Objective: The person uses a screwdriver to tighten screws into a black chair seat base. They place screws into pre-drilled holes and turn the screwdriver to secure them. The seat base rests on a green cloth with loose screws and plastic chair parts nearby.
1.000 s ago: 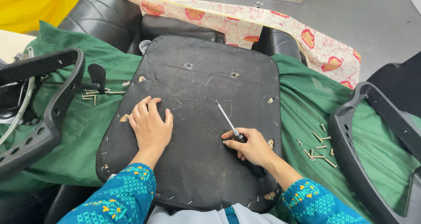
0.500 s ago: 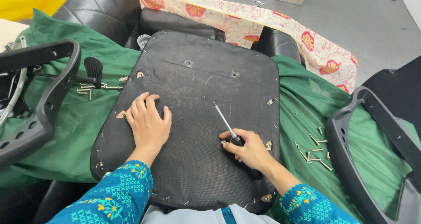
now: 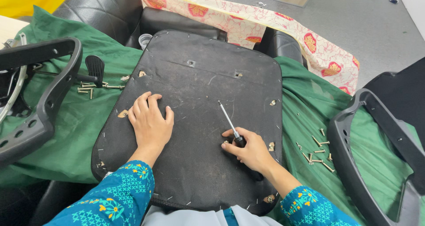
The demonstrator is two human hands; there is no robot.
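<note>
The left hand [image 3: 150, 122] lies flat, steadying the seat panel [image 3: 199, 97]; the right hand [image 3: 250, 151] is clamped on a screwdriver [image 3: 230, 122].

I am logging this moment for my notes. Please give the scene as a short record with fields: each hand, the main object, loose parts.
left hand: flat, palm down on the black seat panel
right hand: grips a screwdriver, tip on the panel
panel: underside up, on green cloth
loose parts: screws right of the panel; more screws to its left
sides: black armrests
</note>
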